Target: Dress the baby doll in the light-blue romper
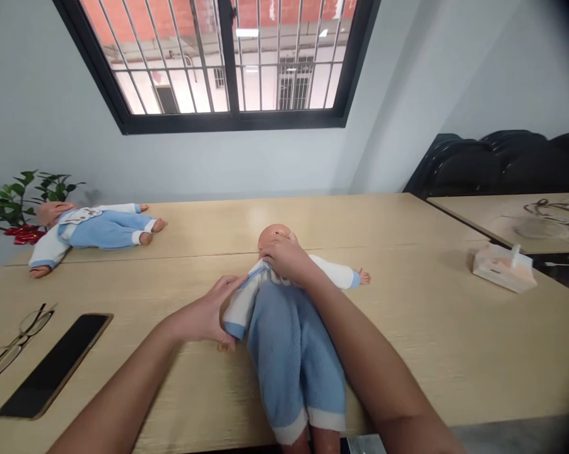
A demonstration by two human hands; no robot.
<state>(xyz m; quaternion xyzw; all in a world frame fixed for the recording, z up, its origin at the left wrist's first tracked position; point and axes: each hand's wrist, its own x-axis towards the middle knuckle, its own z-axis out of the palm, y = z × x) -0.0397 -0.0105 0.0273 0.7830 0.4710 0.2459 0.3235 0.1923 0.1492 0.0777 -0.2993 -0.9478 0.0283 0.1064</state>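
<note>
A baby doll lies on its back on the wooden table, its head away from me and its feet at the near edge. It wears blue plush trousers and a white top with blue trim. My left hand is wrapped around the doll's sleeve on the left side, the thumb near the cuff. Across the doll's upper chest reaches my right hand, its fingers curled at the collar just below the chin; the fingertips are partly hidden. The doll's other arm stretches out to the right.
A second doll in similar clothes lies at the back left beside a potted plant. Eyeglasses and a black phone rest at the left. At the right stands a tissue box, with black chairs behind.
</note>
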